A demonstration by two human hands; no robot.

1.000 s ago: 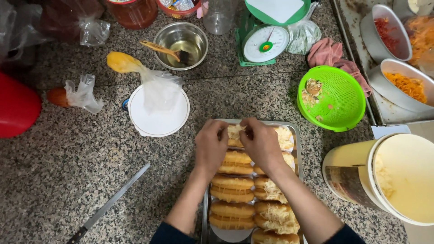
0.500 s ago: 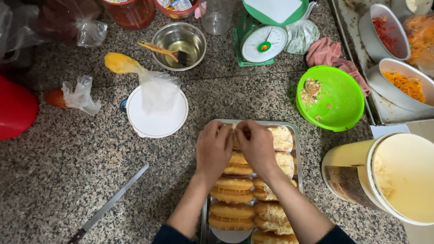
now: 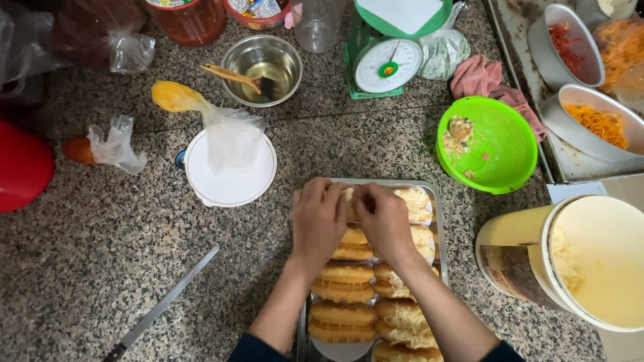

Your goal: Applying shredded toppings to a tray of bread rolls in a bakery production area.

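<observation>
A metal tray [image 3: 440,213] on the granite counter holds several golden filled buns [image 3: 345,281] in two rows. Both hands rest together on the bun at the tray's far left corner. My left hand [image 3: 318,220] covers that bun from the left, fingers curled down onto it. My right hand [image 3: 384,218] presses against it from the right, fingertips meeting the left hand's. The bun under them is mostly hidden. Topped buns [image 3: 416,201] lie just right of my hands.
A long knife [image 3: 161,307] lies at the lower left. A white lidded tub with a piping bag [image 3: 228,161] sits left of the tray, a green colander [image 3: 486,144] to the right, a large yellow bucket [image 3: 570,261] at far right, a scale [image 3: 386,64] and steel bowl [image 3: 263,62] behind.
Both hands have shifted slightly up the tray and closed together over the far-left bun. Nothing else on the counter has moved.
</observation>
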